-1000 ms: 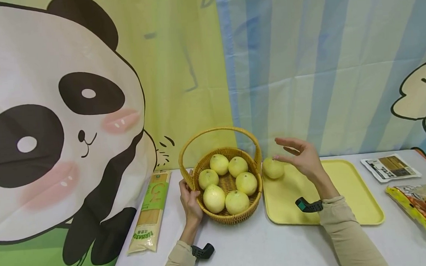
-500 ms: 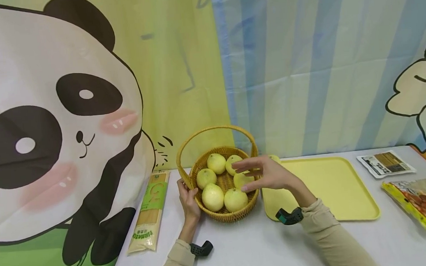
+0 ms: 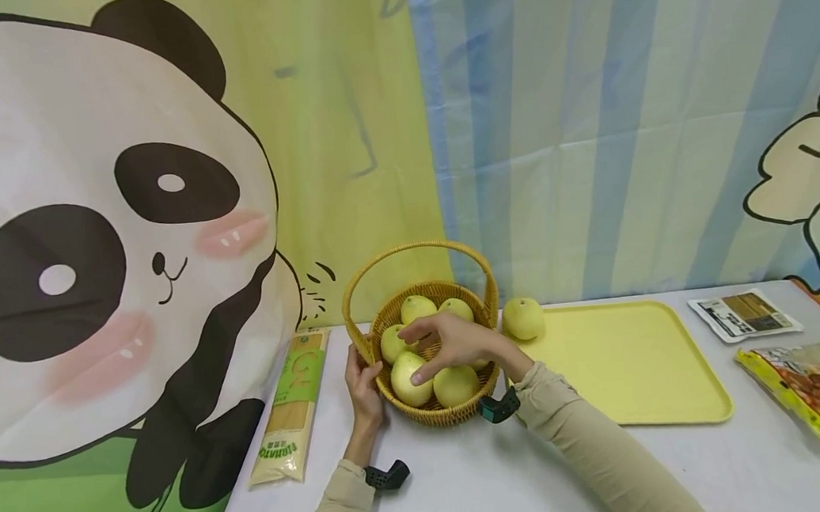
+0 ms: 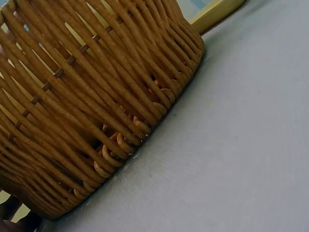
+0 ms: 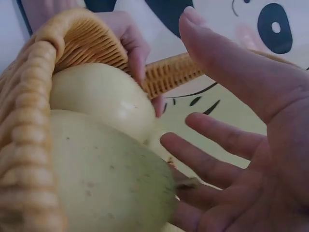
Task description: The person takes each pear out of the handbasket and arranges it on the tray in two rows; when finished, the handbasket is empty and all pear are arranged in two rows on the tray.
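Observation:
A wicker basket (image 3: 439,416) with a tall arched handle stands on the table, several pale yellow pears (image 3: 410,379) inside. My left hand (image 3: 363,386) grips its left side where the handle joins the rim; in the right wrist view those fingers (image 5: 137,50) wrap over the edge. My right hand (image 3: 455,340) hovers over the basket, thumb and fingers spread, nothing held. It hides part of the pears on the right. In the right wrist view, a speckled pear (image 5: 106,174) with a stem lies close beside the open palm. The left wrist view shows mostly the woven basket wall (image 4: 96,92).
One more pear (image 3: 524,318) sits at the back left corner of a yellow tray (image 3: 639,367) right of the basket. A noodle pack (image 3: 292,407) lies on the left. At far right are a flat sealed packet (image 3: 746,316) and a colourful food bag (image 3: 819,390). Printed curtains hang behind.
My right hand has moved left from beside the pear on the tray to above the basket, uncovering that pear. The left hand keeps its hold on the basket.

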The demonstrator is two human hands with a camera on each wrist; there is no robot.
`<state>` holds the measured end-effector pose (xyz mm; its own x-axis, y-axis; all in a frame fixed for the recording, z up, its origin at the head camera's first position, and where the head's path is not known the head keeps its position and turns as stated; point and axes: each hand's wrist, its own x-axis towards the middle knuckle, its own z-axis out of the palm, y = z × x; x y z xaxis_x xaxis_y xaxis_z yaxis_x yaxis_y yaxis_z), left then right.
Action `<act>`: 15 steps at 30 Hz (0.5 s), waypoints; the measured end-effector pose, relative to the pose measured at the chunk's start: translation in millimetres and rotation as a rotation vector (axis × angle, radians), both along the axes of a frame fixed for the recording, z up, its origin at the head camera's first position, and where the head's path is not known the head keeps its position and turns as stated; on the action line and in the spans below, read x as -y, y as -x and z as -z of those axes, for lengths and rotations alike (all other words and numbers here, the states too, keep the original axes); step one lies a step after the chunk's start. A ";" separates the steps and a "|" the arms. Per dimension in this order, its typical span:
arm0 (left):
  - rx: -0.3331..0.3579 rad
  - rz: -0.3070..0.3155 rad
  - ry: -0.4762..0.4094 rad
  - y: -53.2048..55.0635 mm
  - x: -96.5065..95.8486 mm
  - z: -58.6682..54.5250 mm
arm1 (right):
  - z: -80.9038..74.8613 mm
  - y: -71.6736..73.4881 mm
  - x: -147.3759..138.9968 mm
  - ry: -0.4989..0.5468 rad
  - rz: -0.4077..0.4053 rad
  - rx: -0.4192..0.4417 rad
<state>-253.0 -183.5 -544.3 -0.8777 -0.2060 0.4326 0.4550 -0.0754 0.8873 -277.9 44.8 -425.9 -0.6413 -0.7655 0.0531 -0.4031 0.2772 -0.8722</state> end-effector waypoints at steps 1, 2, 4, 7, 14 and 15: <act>0.000 0.002 0.002 -0.5 -0.3 0.3 | 1.5 0.8 2.4 -0.017 0.009 0.002; 0.001 0.004 0.001 -0.8 -0.6 0.7 | 2.8 1.6 4.5 -0.031 0.017 0.007; 0.002 0.006 0.005 -0.5 -1.0 1.4 | 5.1 3.0 7.5 -0.052 0.036 0.012; 0.002 0.007 0.007 1.0 -1.2 1.8 | 7.1 4.5 11.5 -0.073 0.061 0.022; 0.014 0.006 0.005 1.0 0.4 0.2 | 18.7 7.6 23.2 -0.138 0.066 -0.066; 0.017 0.005 0.004 0.4 0.8 0.8 | 20.4 7.2 24.9 -0.152 0.070 -0.081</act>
